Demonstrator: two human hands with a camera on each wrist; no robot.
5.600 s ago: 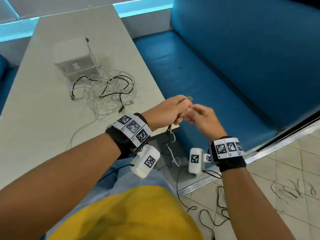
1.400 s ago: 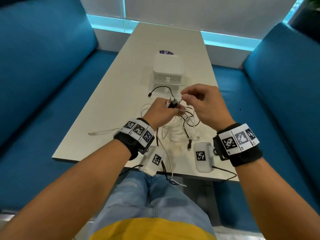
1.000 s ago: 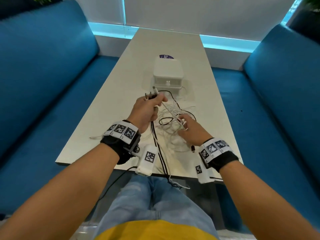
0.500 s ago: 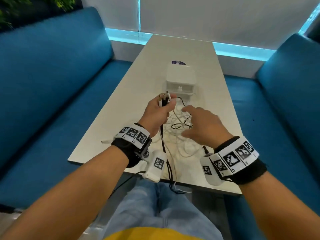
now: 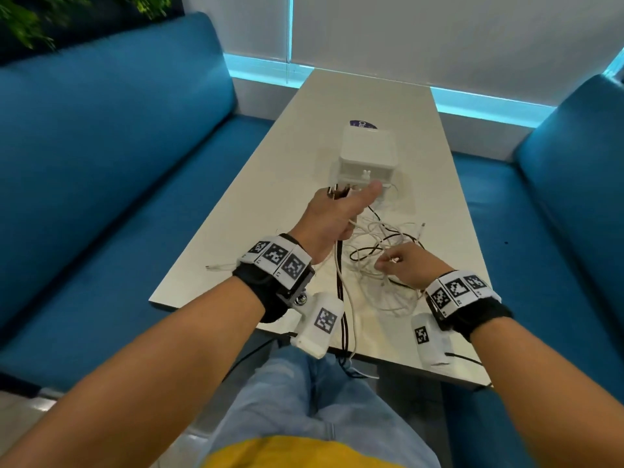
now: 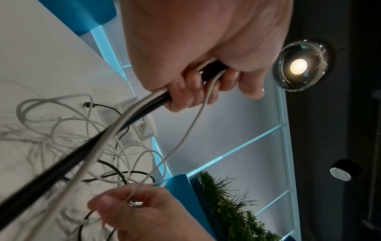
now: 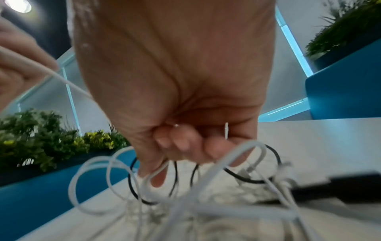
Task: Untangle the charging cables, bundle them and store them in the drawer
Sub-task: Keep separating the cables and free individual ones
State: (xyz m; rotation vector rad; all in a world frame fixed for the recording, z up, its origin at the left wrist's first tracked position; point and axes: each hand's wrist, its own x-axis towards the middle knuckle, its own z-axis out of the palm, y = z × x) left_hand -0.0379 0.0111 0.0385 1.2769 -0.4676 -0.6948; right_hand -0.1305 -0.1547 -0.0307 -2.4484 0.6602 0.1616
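A tangle of white and black charging cables (image 5: 383,243) lies on the table in front of the small white drawer box (image 5: 368,153). My left hand (image 5: 341,204) is raised just before the box and grips the plug ends of a black cable and white cables (image 6: 144,106); these cables (image 5: 340,298) run down past my wrist and over the table's near edge. My right hand (image 5: 393,261) sits low on the near side of the tangle and pinches a thin white cable (image 6: 134,194) with curled fingers (image 7: 181,143). Loops of the tangle (image 7: 185,187) lie beneath that hand.
The long pale table (image 5: 270,211) runs away from me between two blue sofas (image 5: 101,163). A dark round sticker (image 5: 363,124) lies behind the box. One white cable end (image 5: 216,266) trails left near the table's front edge. My knees are under that edge.
My right hand, open above the tangle half a second ago, has dropped nearer to me and taken a thin white cable. My left hand has reached further toward the box, still holding its cables.
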